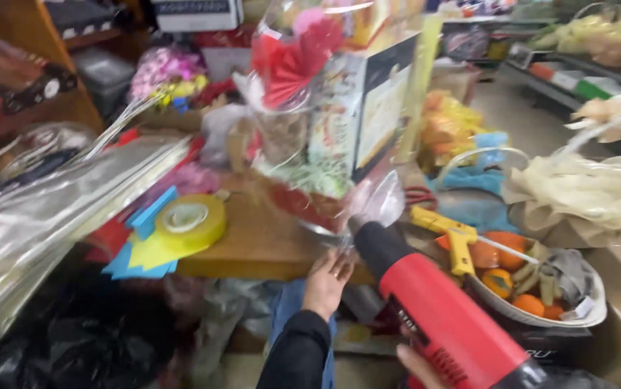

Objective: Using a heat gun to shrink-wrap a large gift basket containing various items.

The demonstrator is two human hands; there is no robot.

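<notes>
A wooden worktop [260, 241] is stretching out just ahead of the hands, crowded with wrapping stuff. A gift basket [325, 122], wrapped in clear film and holding a box and red paper fans, is standing on it directly above the left hand [327, 282]. That hand is reaching up with fingers loosely curled, touching the bottom edge of the basket's film; whether it is gripping the film I cannot tell. To the left of it, sheets of clear cellophane [44, 216] are lying in a slanted pile. The right hand [420, 364] is showing only partly at the bottom edge, wrapping around the handle of a red heat gun [433, 310], whose black nozzle is pointing up at the basket's lower right corner, almost touching the film. Just right of the heat gun a white bowl [584, 317] of orange bits is sitting, with a yellow glue gun [451, 234] resting across it. Left of the left hand, a yellow tape roll [188, 220] is lying flat.
</notes>
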